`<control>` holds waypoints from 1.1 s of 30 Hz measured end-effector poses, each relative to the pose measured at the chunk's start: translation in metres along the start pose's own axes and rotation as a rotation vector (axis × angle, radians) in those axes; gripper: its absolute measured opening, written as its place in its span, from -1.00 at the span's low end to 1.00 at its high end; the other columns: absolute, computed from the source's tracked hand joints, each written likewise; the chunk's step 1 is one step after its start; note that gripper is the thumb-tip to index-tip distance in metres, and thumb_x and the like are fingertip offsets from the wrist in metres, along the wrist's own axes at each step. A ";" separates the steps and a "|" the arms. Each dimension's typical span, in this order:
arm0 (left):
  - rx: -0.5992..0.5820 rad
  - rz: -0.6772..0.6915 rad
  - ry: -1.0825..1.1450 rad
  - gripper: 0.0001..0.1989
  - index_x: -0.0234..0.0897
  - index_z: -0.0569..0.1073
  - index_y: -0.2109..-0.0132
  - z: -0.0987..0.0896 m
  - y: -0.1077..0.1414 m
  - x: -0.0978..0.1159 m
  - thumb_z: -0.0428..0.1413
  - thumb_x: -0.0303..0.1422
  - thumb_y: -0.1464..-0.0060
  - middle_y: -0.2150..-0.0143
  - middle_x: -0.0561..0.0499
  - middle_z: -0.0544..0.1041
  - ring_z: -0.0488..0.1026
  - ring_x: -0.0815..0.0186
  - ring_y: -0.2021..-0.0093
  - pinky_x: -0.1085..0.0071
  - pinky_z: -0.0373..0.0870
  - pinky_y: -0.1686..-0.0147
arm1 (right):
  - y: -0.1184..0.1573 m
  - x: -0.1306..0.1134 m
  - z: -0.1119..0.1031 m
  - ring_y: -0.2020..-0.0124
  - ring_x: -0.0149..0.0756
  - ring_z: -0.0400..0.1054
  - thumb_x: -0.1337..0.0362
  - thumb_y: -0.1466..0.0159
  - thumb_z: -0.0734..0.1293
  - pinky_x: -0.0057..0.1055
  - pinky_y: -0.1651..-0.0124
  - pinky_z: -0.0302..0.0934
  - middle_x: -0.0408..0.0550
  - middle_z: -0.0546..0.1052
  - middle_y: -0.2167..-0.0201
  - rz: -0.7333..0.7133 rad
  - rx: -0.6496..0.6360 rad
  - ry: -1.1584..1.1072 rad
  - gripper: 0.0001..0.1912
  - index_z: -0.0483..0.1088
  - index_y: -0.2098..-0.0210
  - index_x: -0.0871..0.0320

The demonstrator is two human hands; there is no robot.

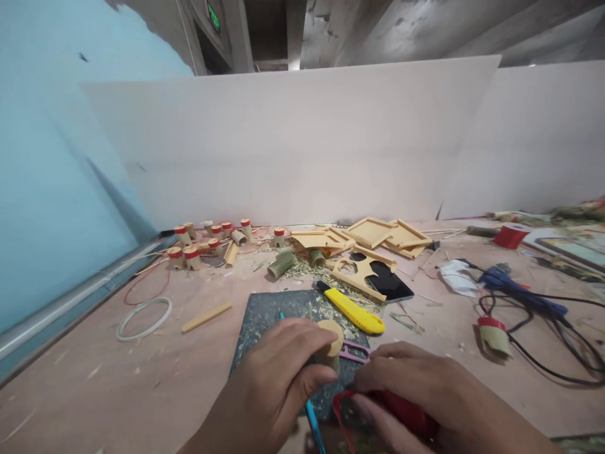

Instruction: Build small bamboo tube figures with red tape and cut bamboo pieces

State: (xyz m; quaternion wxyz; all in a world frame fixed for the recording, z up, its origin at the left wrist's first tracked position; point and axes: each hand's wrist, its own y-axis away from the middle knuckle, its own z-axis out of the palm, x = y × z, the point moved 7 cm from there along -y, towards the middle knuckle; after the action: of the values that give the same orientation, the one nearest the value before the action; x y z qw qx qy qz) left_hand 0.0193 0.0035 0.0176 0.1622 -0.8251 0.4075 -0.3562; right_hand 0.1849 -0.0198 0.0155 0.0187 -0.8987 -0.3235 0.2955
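Observation:
My left hand (283, 372) is closed round a short bamboo piece with a pale round wooden disc (332, 334) on its top, above the dark board (271, 309). To the right, my right hand (406, 391) is wrapped round a red object (401, 410), mostly hidden by the fingers, with a red strip (341, 410) at its left end. A blue stick (312, 424) shows below my left hand. Between the hands lies a pink plastic tool (354, 352), and a yellow utility knife (354, 310) rests just behind them.
Several red-banded bamboo pieces (191, 257) stand at the back left. Wooden frames (371, 232), a black phone (391, 284) and shavings lie behind the board. A white ring (144, 320) is left; blue-black cables (524, 293) and a red spool (511, 236) are right.

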 end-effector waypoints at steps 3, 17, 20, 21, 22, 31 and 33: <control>-0.005 -0.002 -0.014 -0.72 -0.04 0.42 -0.18 0.002 -0.001 0.003 0.01 -0.04 -0.54 -0.04 0.09 0.68 0.62 0.30 -0.05 0.49 0.46 -0.10 | -0.008 -0.002 0.000 0.31 -0.37 0.58 0.50 -0.44 0.33 -0.51 0.19 0.39 -0.24 0.69 0.30 0.007 0.020 -0.036 -0.77 0.51 0.21 0.03; -0.109 -0.093 0.025 -0.80 -0.06 0.39 -0.04 0.006 0.001 -0.001 0.16 -0.48 -0.40 -0.09 0.14 0.63 0.56 0.32 -0.08 0.47 0.42 -0.12 | -0.007 0.000 -0.012 0.34 -0.36 0.58 0.43 -0.45 0.32 -0.51 0.18 0.42 -0.24 0.68 0.36 0.057 0.100 -0.084 -0.77 0.54 0.23 0.00; -0.122 -0.059 0.011 -0.72 -0.03 0.38 -0.10 0.005 0.000 0.000 0.17 -0.51 -0.39 -0.16 0.15 0.62 0.55 0.35 -0.15 0.52 0.37 -0.18 | -0.006 0.001 -0.018 0.38 -0.37 0.56 0.41 -0.46 0.32 -0.53 0.24 0.41 -0.25 0.67 0.38 0.066 0.130 -0.078 -0.78 0.53 0.26 0.00; -0.122 -0.049 0.010 -0.70 -0.02 0.38 -0.12 0.005 0.000 0.000 0.17 -0.51 -0.39 -0.16 0.15 0.62 0.54 0.36 -0.15 0.54 0.37 -0.19 | -0.005 0.000 -0.020 0.40 -0.38 0.56 0.40 -0.46 0.33 -0.54 0.28 0.40 -0.27 0.68 0.38 0.061 0.135 -0.081 -0.79 0.53 0.25 -0.01; -0.118 -0.043 0.010 -0.69 -0.01 0.37 -0.13 0.004 0.001 0.001 0.18 -0.51 -0.39 -0.16 0.15 0.62 0.55 0.36 -0.16 0.55 0.37 -0.19 | -0.004 0.000 -0.021 0.41 -0.39 0.55 0.39 -0.45 0.34 -0.55 0.30 0.39 -0.28 0.68 0.39 0.060 0.140 -0.082 -0.80 0.54 0.25 -0.01; -0.115 -0.022 0.058 -0.79 -0.10 0.44 0.04 0.003 0.002 0.002 0.20 -0.55 -0.36 -0.13 0.13 0.65 0.54 0.38 -0.23 0.56 0.32 -0.30 | -0.001 -0.001 -0.025 0.44 -0.36 0.58 0.38 -0.38 0.38 -0.54 0.31 0.41 -0.28 0.69 0.43 0.049 0.186 -0.072 -0.81 0.57 0.28 -0.04; -0.123 -0.026 0.070 -0.78 -0.12 0.46 0.06 0.002 0.002 0.001 0.20 -0.58 -0.34 -0.13 0.11 0.66 0.55 0.38 -0.24 0.57 0.32 -0.30 | 0.000 0.003 -0.027 0.46 -0.33 0.58 0.35 -0.40 0.36 -0.51 0.34 0.40 -0.24 0.70 0.44 0.064 0.189 -0.054 -0.80 0.57 0.32 -0.03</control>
State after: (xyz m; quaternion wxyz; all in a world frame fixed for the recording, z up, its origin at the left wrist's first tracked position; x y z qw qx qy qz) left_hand 0.0200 0.0015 0.0152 0.0921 -0.8258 0.4231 -0.3613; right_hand 0.2016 -0.0134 0.0364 0.0851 -0.8945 -0.2658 0.3492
